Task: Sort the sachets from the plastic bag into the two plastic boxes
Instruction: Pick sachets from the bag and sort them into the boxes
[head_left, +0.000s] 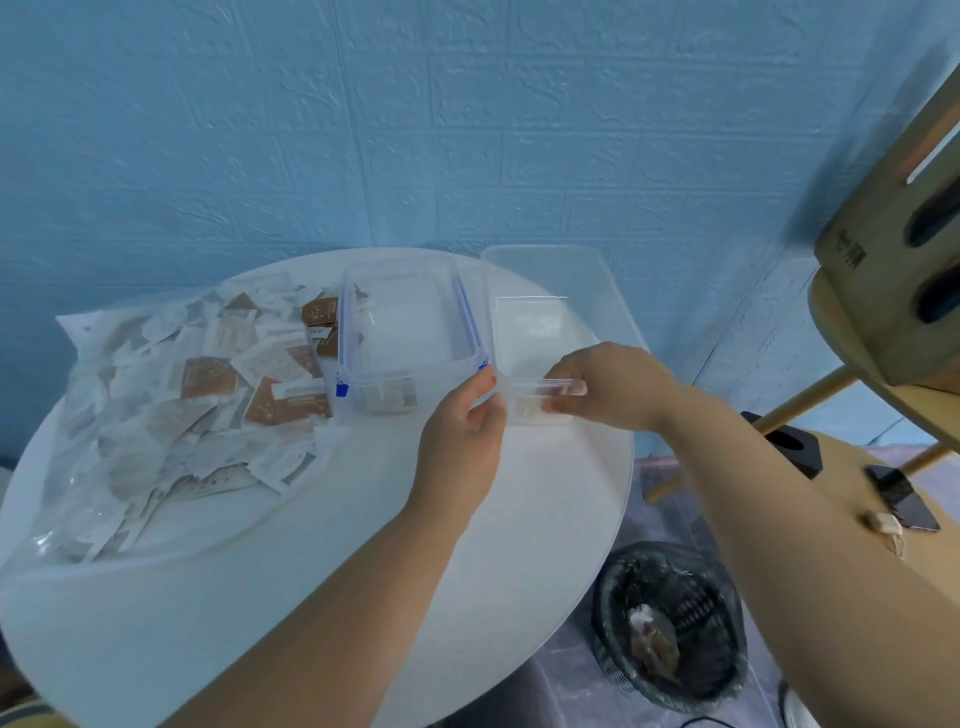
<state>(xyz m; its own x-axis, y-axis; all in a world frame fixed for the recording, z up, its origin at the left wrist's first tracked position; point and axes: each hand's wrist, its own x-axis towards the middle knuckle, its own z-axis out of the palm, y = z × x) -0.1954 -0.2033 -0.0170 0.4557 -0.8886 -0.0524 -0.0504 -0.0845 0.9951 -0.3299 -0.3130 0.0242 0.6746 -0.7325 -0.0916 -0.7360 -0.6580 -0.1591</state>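
Landmark: blue-clip box (466, 312), open, on white table (545, 493).
Plastic bag (130, 415): left of blue-clip box, touching it; holds white and brown sachets (208, 376).
Clear box (530, 299): just right of blue-clip box, side by side.
Left hand (462, 431): pinches clear box's near-left corner.
Right hand (608, 387): fingers curled round clear box's near-right rim.

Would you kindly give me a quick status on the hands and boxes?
The left hand and right hand grip clear box, near end. Beside it, blue-clipped box. Heap of sachets in plastic bag. Nothing blocking boxes.
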